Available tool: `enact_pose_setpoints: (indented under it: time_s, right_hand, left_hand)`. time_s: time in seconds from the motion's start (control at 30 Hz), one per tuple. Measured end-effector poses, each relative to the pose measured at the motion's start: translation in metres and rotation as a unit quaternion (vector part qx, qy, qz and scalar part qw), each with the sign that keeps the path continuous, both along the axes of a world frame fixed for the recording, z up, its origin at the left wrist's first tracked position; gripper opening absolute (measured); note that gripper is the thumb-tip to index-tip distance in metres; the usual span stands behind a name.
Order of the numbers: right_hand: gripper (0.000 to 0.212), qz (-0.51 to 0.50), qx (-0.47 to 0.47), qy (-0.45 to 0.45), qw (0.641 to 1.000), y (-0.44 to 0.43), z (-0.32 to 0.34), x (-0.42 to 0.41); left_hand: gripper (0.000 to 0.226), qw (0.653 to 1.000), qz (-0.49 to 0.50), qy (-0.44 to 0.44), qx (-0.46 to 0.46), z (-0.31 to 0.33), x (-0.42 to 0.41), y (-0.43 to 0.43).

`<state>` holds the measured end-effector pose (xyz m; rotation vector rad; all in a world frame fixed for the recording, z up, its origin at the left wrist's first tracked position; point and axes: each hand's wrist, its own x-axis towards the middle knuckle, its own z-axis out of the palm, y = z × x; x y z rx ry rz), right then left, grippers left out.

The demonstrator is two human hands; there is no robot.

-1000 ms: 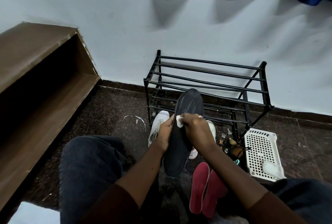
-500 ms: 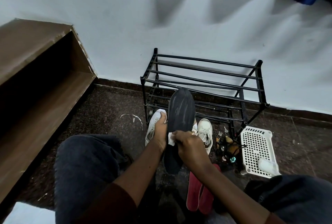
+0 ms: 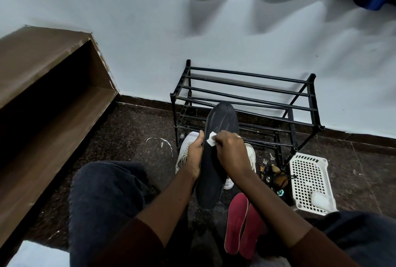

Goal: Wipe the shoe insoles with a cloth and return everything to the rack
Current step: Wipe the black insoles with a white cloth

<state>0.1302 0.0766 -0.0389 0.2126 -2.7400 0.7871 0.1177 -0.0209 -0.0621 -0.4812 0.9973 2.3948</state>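
Centre frame: your left hand (image 3: 194, 152) gripped the dark insole (image 3: 211, 179) by its left edge, your right hand (image 3: 230, 152) pinched the white cloth (image 3: 211, 139) onto it, red insoles (image 3: 236, 221) lay lower centre-right, rack (image 3: 174, 112) behind.

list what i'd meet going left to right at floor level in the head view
wooden shelf → white scrap on the floor → left hand → black insole → keys → white plastic basket

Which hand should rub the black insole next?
Probably the right hand: it pinches the white cloth against the black insole, while the left hand grips the insole's edge to steady it.
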Motion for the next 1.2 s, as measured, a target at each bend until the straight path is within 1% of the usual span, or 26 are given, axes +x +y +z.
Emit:
enact_pose_setpoints:
  time_s: [0.07,0.13,0.27,0.37,0.43,0.5,0.57,0.63,0.7,0.8,0.93,1.03,1.13,1.2]
  right_hand:
    - [0.018,0.023,0.007,0.004,1.0,-0.004,-0.001,0.01]
    - [0.021,0.054,0.008,0.012,0.998,-0.009,0.0,0.022]
    - [0.025,0.106,-0.002,0.014,0.994,-0.013,0.0,0.044]
    - [0.024,0.127,-0.011,0.016,0.992,-0.011,-0.004,0.05]
    - [0.021,0.12,-0.013,0.014,0.993,-0.012,-0.005,0.047]
    - [0.016,0.102,-0.012,0.009,0.995,-0.013,-0.005,0.04]
    - [0.011,0.077,-0.006,0.012,0.997,-0.011,-0.003,0.03]
    - [0.011,0.048,-0.004,0.006,0.999,-0.008,-0.001,0.017]
    - [0.013,0.022,-0.002,0.002,1.0,-0.005,0.002,0.005]
    - [0.016,0.001,-0.022,0.02,1.0,0.0,0.008,-0.007]
    - [0.016,0.014,-0.023,0.027,0.999,0.004,0.009,-0.005]
    - [0.02,0.038,-0.009,0.028,0.999,0.002,0.007,0.007]
    - [0.023,0.099,0.008,0.037,0.994,-0.006,0.003,0.027]
    - [0.022,0.119,0.015,0.029,0.992,-0.006,-0.001,0.038]
  left_hand:
    - [0.058,1.0,0.01,0.0,-0.018,0.0,-0.001,0.0]
    - [0.058,0.999,0.012,0.0,-0.03,-0.001,-0.005,0.001]
    - [0.073,0.999,0.035,-0.012,-0.006,-0.004,-0.008,-0.001]
    - [0.074,1.0,0.024,-0.018,0.004,-0.003,-0.005,-0.002]
    - [0.071,0.999,0.035,-0.02,-0.01,-0.004,-0.004,-0.003]
    - [0.07,0.999,0.048,-0.013,-0.001,-0.005,-0.007,-0.003]
    - [0.065,0.999,0.047,-0.002,-0.018,0.001,-0.004,0.0]
    - [0.063,0.999,0.031,0.007,-0.025,0.004,-0.002,0.002]
    - [0.067,0.999,0.017,0.028,-0.019,0.01,0.004,0.003]
    - [0.071,0.999,-0.004,0.041,-0.015,0.01,0.011,0.006]
    - [0.068,0.999,-0.02,0.037,-0.006,0.005,0.014,0.005]
    - [0.066,1.0,0.008,0.003,-0.001,0.003,0.007,0.004]
    - [0.07,1.0,0.02,-0.002,0.005,0.002,0.001,0.004]
    - [0.076,1.0,0.027,0.003,0.008,0.002,-0.002,0.004]
